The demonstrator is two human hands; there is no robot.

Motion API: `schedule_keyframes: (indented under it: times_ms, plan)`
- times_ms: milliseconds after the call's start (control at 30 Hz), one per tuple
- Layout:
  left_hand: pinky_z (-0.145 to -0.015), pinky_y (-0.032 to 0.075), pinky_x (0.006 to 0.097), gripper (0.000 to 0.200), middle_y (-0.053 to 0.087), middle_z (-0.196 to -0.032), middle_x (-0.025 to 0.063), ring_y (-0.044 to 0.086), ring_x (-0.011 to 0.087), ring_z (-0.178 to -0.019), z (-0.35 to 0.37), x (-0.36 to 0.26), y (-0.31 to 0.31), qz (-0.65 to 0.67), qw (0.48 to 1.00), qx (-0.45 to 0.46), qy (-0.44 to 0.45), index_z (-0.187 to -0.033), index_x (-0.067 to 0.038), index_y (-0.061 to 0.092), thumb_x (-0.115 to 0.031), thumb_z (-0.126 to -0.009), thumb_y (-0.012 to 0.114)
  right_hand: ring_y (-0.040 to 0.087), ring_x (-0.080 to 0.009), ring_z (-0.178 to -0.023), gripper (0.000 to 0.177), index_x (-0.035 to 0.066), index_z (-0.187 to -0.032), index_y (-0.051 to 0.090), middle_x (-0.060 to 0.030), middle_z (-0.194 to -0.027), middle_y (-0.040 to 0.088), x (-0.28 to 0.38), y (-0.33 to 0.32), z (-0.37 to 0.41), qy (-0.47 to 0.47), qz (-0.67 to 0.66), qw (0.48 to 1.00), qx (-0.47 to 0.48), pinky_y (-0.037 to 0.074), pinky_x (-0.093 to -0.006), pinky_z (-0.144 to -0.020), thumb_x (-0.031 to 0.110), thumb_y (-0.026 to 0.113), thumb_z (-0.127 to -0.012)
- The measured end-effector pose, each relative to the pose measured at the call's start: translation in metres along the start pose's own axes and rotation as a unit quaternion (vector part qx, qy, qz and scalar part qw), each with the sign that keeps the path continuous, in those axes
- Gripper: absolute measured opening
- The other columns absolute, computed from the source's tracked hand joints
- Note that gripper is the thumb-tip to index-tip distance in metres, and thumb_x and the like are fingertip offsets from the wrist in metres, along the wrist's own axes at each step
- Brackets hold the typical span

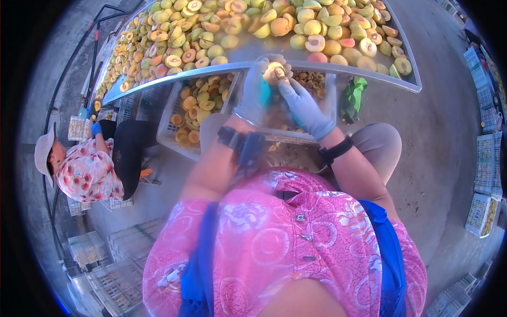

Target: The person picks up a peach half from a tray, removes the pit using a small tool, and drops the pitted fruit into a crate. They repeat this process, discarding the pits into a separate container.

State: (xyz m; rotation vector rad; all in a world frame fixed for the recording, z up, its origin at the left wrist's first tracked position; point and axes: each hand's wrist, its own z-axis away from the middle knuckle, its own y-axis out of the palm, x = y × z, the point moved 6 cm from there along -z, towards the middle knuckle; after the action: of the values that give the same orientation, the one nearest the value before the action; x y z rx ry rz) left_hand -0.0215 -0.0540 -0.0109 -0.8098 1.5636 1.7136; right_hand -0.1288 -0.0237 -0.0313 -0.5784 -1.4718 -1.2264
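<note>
A peach half (273, 73), cut face up, rests in the fingers of my left hand (254, 96), just below the metal table's front edge. My right hand (307, 108) reaches in from the other side, its thumb and fingers closed at the brown centre of the fruit. What those right fingers pinch is too small to make out. Both hands wear pale gloves with teal patches. Beneath them stand a crate of pitted peach halves (191, 117) on the left and a crate holding brown pits (312, 82) on the right.
Cut peaches (232, 24) are heaped on the metal-rimmed table (338, 67) ahead. A green bag (353, 99) hangs or lies right of the crates. Another person (87, 169) sits at the left. Stacked crates (113, 280) stand lower left, and more crates (485, 164) line the right.
</note>
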Motion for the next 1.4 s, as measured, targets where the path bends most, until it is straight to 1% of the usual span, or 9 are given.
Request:
schedule_keyframes:
  times_ms: [200, 433, 667, 833, 900, 967, 1200, 1333, 1400]
  plan:
    - [-0.089, 0.053, 0.0436, 0.031, 0.064, -0.101, 0.0149, 0.064, 0.0321, -0.094, -0.004, 0.011, -0.002, 0.115, 0.993, -0.025, -0.021, -0.108, 0.0, 0.059, -0.027, -0.096, 0.048, 0.049, -0.0057, -0.065, 0.031, 0.007, -0.11, 0.058, 0.0025, -0.082, 0.054, 0.0, 0.0, 0.0, -0.011, 0.01, 1.0, -0.018, 0.042, -0.0223, -0.055, 0.035, 0.05, -0.1]
    - [-0.085, 0.054, 0.0434, 0.036, 0.064, -0.098, 0.0155, 0.065, 0.032, -0.09, 0.001, 0.006, -0.004, -0.022, 0.998, -0.026, 0.06, -0.103, 0.0, 0.06, -0.033, -0.097, 0.049, 0.048, -0.0063, -0.062, 0.034, 0.006, -0.109, 0.058, 0.0018, -0.079, 0.053, -0.013, -0.001, -0.007, -0.069, 0.045, 0.997, -0.002, 0.041, -0.0231, -0.053, 0.037, 0.048, -0.101]
    - [-0.074, 0.057, 0.0408, 0.065, 0.065, -0.09, 0.0152, 0.066, 0.0295, -0.079, 0.004, -0.002, -0.008, -0.044, 0.998, -0.02, -0.044, -0.091, 0.0, 0.062, -0.064, -0.091, 0.049, 0.039, -0.0072, -0.045, 0.035, 0.009, -0.107, 0.053, 0.0032, -0.067, 0.046, 0.009, 0.011, 0.02, 0.088, 0.032, 0.991, 0.09, 0.031, -0.0237, -0.038, 0.042, 0.044, -0.101]
    - [-0.071, 0.056, 0.0388, 0.069, 0.065, -0.088, 0.0155, 0.066, 0.0288, -0.075, 0.006, -0.006, -0.002, -0.126, 0.992, 0.003, 0.001, -0.085, -0.001, 0.062, -0.068, -0.087, 0.051, 0.036, -0.0053, -0.046, 0.033, 0.011, -0.104, 0.052, 0.005, -0.066, 0.044, 0.014, 0.01, 0.025, 0.125, 0.027, 0.987, 0.096, 0.028, -0.0219, -0.038, 0.043, 0.045, -0.101]
    - [-0.07, 0.056, 0.0381, 0.07, 0.065, -0.086, 0.0154, 0.066, 0.0283, -0.073, 0.009, -0.014, 0.0, -0.143, 0.99, 0.008, 0.014, -0.084, 0.0, 0.061, -0.07, -0.087, 0.051, 0.034, -0.0036, -0.047, 0.032, 0.012, -0.103, 0.053, 0.006, -0.066, 0.042, 0.006, 0.016, 0.026, 0.171, -0.116, 0.959, 0.192, 0.024, -0.02, -0.039, 0.043, 0.047, -0.1]
    - [-0.07, 0.056, 0.0368, 0.07, 0.065, -0.085, 0.0144, 0.066, 0.0259, -0.074, 0.014, -0.015, -0.001, -0.113, 0.991, 0.036, -0.064, -0.084, 0.0, 0.061, -0.069, -0.087, 0.051, 0.033, -0.0032, -0.046, 0.031, 0.013, -0.102, 0.054, 0.0064, -0.065, 0.042, 0.002, 0.017, 0.025, 0.161, -0.107, 0.963, 0.19, 0.023, -0.0194, -0.039, 0.043, 0.047, -0.1]
    - [-0.069, 0.055, 0.0354, 0.067, 0.065, -0.085, 0.0135, 0.065, 0.0253, -0.075, 0.017, -0.015, -0.002, -0.185, 0.982, 0.025, -0.008, -0.086, 0.0, 0.061, -0.067, -0.09, 0.049, 0.032, -0.0035, -0.045, 0.032, 0.012, -0.104, 0.055, 0.0064, -0.064, 0.041, 0.005, 0.021, 0.025, 0.153, -0.056, 0.976, 0.147, 0.023, -0.0206, -0.039, 0.043, 0.047, -0.1]
    - [-0.07, 0.054, 0.0345, 0.067, 0.064, -0.084, 0.0125, 0.064, 0.0237, -0.075, 0.022, -0.01, -0.008, -0.092, 0.994, -0.043, -0.029, -0.086, -0.001, 0.061, -0.066, -0.092, 0.046, 0.033, -0.004, -0.045, 0.033, 0.012, -0.105, 0.056, 0.0059, -0.063, 0.042, -0.016, 0.022, 0.02, 0.193, -0.101, 0.959, 0.182, 0.025, -0.0209, -0.039, 0.044, 0.047, -0.1]
    - [-0.071, 0.054, 0.0344, 0.067, 0.064, -0.084, 0.0123, 0.064, 0.0235, -0.075, 0.021, -0.005, -0.012, -0.089, 0.994, -0.052, -0.024, -0.086, -0.001, 0.061, -0.065, -0.092, 0.045, 0.035, -0.0054, -0.045, 0.033, 0.012, -0.106, 0.054, 0.0055, -0.063, 0.043, -0.021, 0.021, 0.009, 0.076, 0.024, 0.993, 0.084, 0.027, -0.0215, -0.039, 0.043, 0.046, -0.101]
